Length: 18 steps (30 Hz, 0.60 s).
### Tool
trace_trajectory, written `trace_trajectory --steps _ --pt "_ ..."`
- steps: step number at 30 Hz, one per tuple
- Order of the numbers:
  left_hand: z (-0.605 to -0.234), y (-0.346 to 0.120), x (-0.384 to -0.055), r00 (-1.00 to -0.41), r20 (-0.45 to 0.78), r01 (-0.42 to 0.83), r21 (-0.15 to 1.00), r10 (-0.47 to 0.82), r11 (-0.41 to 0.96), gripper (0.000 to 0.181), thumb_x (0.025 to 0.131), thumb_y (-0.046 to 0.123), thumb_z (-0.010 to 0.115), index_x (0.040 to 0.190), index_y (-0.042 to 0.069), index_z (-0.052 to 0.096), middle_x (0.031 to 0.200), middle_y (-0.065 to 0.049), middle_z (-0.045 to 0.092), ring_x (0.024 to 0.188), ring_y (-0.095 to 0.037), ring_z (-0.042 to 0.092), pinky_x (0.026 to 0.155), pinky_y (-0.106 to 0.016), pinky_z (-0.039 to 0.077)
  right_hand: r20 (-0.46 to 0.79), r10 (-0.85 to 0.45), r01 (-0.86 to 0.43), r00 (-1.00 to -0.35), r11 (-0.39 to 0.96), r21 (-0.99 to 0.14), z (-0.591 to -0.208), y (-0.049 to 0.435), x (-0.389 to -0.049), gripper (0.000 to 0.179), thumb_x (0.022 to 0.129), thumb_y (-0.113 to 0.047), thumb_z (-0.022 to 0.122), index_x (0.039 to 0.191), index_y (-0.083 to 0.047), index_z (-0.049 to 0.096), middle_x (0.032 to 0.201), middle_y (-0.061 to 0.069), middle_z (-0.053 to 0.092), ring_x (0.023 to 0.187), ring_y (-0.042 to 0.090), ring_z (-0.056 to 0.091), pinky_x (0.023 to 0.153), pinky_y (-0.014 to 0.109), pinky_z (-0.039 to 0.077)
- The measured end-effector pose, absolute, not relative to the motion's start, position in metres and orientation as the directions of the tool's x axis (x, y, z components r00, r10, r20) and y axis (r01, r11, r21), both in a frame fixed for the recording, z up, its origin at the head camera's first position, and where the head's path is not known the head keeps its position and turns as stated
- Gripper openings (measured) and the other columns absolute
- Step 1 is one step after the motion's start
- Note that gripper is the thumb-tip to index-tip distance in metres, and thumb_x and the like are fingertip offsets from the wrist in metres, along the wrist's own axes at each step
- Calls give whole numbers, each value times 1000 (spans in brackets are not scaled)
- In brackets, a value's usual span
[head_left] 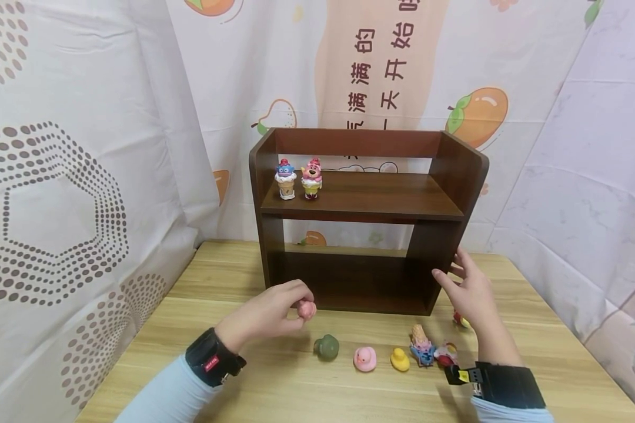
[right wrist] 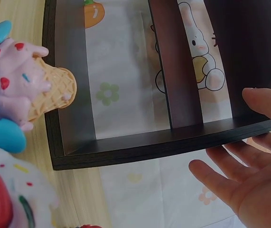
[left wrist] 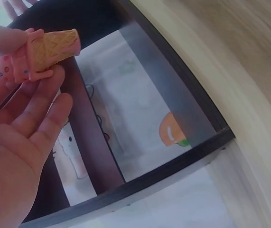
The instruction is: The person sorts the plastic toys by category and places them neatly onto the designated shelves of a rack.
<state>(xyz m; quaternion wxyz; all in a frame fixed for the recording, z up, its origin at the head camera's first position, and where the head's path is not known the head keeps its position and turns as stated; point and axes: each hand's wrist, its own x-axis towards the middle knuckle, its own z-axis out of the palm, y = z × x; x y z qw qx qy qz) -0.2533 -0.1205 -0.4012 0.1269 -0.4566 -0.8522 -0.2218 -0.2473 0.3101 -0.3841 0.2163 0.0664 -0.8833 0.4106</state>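
My left hand (head_left: 275,308) pinches a pink ice-cream-cone figurine (left wrist: 35,54) between thumb and fingers, in front of the lower left of a dark brown two-tier shelf (head_left: 370,202). In the left wrist view its waffle cone points away from the palm. My right hand (head_left: 471,291) is at the shelf's right side panel, fingers extended and apart; the thumb overlaps the panel's front edge in the head view. Two ice-cream figurines, one blue-topped (head_left: 286,179) and one pink (head_left: 311,179), stand at the left of the upper tier.
On the wooden table (head_left: 275,388) before the shelf lie a green toy (head_left: 326,348), a pink duck (head_left: 365,359), a yellow duck (head_left: 400,359), a blue-and-pink cone figurine (head_left: 422,346) and a white-and-red figurine (head_left: 447,354). Another small toy (head_left: 460,320) is partly hidden by my right arm.
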Motion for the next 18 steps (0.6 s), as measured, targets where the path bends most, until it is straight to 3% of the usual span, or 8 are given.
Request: trace_trajectory --steps 12,18 --pt "-390 -106 -255 -394 666 912 196 634 360 29 81 8 72 108 11 63 110 5 59 100 -7 58 86 -22 51 431 60 -292 -900 651 -701 -385 310 -247 74 100 -30 67 160 -9 30 148 32 44 126 53 52 95 63 47" --pt "-375 -95 -253 -378 745 913 202 549 354 29 83 11 75 110 11 64 112 2 61 106 -11 59 93 -22 50 436 62 -296 -898 649 -701 -385 310 -248 72 100 -29 67 159 -9 31 147 33 45 125 54 52 94 64 47"
